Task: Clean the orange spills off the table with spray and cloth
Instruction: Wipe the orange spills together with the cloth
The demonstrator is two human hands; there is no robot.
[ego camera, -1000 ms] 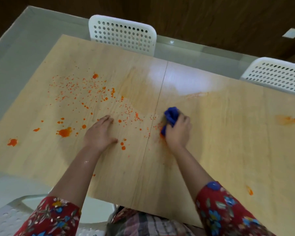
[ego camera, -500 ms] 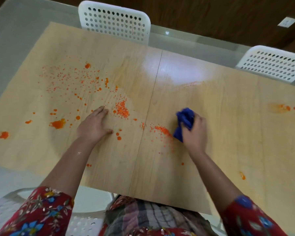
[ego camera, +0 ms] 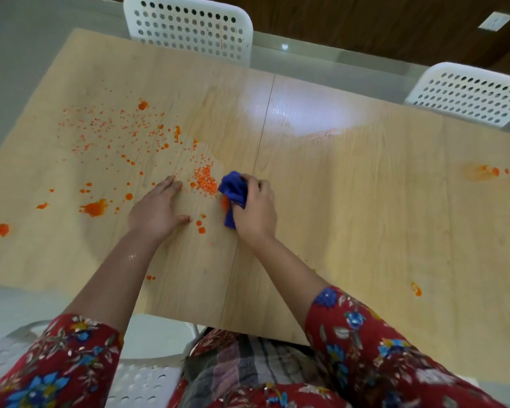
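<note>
Right now the right hand is clenched around a bunched blue cloth, pressing it onto the desk just left of the seam between the 2 wooden panels. Part of the cloth sticks out past the fingers on the far side and part hangs out toward the near side. Touching the cloth's left edge is a dense heap of small orange crumbs, and an orange smear shows right under the cloth.

Close by, the left hand lies flat and open on the desk, palm down, fingers together and thumb spread toward the cloth, holding nothing. 2 round orange drops sit just beside that thumb. Both forearms are bare, with red floral sleeves pushed up near the elbows.

Farther left, fine orange speckles scatter over the panel, with a larger blot and another near the left edge. Well apart on the right panel are a pale orange stain and a small mark near the front. Beyond the desk stand 2 white perforated chairs.
</note>
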